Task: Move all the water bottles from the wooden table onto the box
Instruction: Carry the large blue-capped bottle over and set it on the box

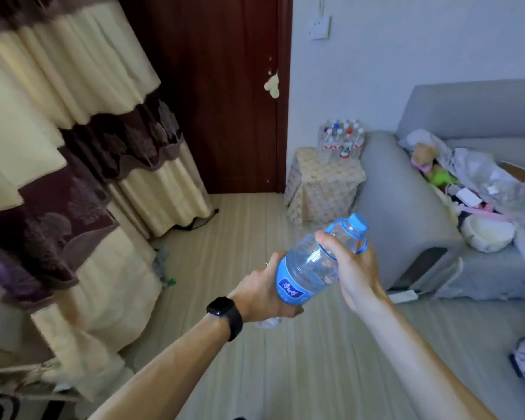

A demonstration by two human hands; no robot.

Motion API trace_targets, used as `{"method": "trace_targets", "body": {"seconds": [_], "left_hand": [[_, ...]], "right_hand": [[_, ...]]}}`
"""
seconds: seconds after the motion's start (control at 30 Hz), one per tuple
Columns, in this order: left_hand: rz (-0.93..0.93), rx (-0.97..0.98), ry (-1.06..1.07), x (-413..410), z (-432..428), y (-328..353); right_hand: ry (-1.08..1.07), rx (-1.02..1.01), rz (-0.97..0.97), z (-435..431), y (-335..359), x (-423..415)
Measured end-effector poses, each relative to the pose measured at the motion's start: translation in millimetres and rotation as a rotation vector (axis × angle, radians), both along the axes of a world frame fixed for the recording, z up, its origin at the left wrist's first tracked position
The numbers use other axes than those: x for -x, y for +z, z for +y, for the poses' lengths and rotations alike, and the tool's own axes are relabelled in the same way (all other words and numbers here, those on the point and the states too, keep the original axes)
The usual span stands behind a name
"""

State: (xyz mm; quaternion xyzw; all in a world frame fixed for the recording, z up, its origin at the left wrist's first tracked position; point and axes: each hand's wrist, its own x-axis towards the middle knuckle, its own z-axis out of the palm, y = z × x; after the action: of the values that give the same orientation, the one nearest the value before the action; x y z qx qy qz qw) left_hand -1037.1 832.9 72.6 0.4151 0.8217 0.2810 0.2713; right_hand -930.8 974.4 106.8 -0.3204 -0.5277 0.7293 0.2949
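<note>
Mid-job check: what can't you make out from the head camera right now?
- Wooden table: outside the head view, so bottles left there are unknown.
- Far bottles on the cloth-draped stand: too small to count.
- Held bottle: base hidden by the left hand; right hand covers its shoulder.
- Whether a box is under that cloth: hidden by it.

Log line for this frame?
water bottle tilted | left hand grips base | right hand grips neck | covered box ahead holds bottles

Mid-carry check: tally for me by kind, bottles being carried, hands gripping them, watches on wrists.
Water bottle: 1
Hands gripping it, left hand and right hand: 2
Black watch: 1
Total: 4
Bottles on the covered box beside the sofa: too small to count.
</note>
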Motion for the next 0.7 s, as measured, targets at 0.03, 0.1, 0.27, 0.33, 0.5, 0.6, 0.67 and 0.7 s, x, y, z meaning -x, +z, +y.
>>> {"method": "trace_targets", "body": {"seconds": [0.03,0.1,0.27,0.33,0.5,0.6,0.67,0.7], "left_hand": [[-0.011,-0.006,-0.006,13.5,14.4,-1.4],[-0.038,-0.02,-0.015,41.4,43.6,-6.0],[-0.092,-0.021,-0.057,121.4,121.2,-27.0],[-0.106,-0.025,-0.103,159.2,155.6,-29.4],[-0.105,-0.029,-0.192,245.3,246.3,-23.8],[-0.079,-0.032,-0.256,283.9,301.4,-23.1],[-0.073,-0.024,-0.294,305.9,339.6,-25.7],[-0.069,-0.021,-0.306,316.0,358.3,-28.8]], "right_hand": [[0.001,-0.005,-0.003,14.1,-0.2,12.8],[0.003,-0.025,-0.006,41.6,-2.6,39.8],[-0.037,-0.031,-0.059,114.9,-17.1,115.5],[-0.062,-0.044,-0.077,146.3,-21.6,148.1],[-0.15,-0.059,-0.075,224.8,-14.3,217.7],[-0.227,-0.059,-0.07,273.7,-15.3,246.6],[-0.263,-0.051,-0.082,309.8,-19.9,265.0],[-0.271,-0.048,-0.085,327.7,-23.2,273.6]]}}
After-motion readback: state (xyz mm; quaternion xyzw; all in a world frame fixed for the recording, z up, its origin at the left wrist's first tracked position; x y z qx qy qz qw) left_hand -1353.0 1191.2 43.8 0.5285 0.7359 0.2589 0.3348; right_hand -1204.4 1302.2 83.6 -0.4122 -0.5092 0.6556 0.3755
